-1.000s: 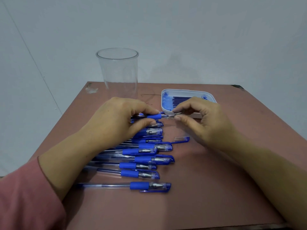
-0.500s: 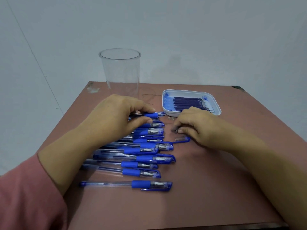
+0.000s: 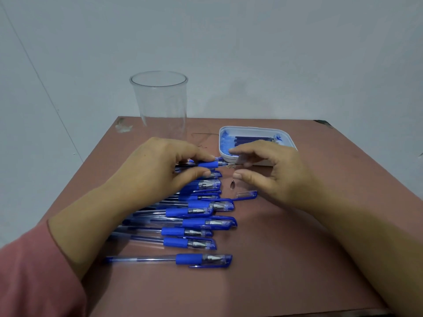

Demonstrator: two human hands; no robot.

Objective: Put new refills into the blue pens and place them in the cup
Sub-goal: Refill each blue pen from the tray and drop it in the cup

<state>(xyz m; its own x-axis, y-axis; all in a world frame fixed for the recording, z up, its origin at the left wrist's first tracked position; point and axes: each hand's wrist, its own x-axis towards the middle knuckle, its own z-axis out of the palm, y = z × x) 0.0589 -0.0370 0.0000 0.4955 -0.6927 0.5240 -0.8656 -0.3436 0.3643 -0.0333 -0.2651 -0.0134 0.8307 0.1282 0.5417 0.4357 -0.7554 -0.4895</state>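
Observation:
My left hand (image 3: pixel 160 170) grips a blue pen (image 3: pixel 207 165) by its rubber grip, held level above a row of several blue pens (image 3: pixel 194 225) lying on the table. The pen's metal nose is off and the thin refill tip (image 3: pixel 229 166) sticks out to the right. My right hand (image 3: pixel 272 172) hovers just right of that tip, fingers curved, thumb and forefinger apart, holding nothing I can see. A small metal nose cone (image 3: pixel 232 185) lies on the table under it, and a loose blue cap (image 3: pixel 246 195) lies nearby. The clear cup (image 3: pixel 160 106) stands empty at the back.
A white tray (image 3: pixel 254 129) holding several dark blue refills sits at the back right, partly behind my right hand. The brown table (image 3: pixel 286 259) has bare surface at the right and front. A pale wall rises behind.
My right hand dropped to the table, left the metal nose cone there, and came back up beside the pen's tip. My left hand kept holding the pen.

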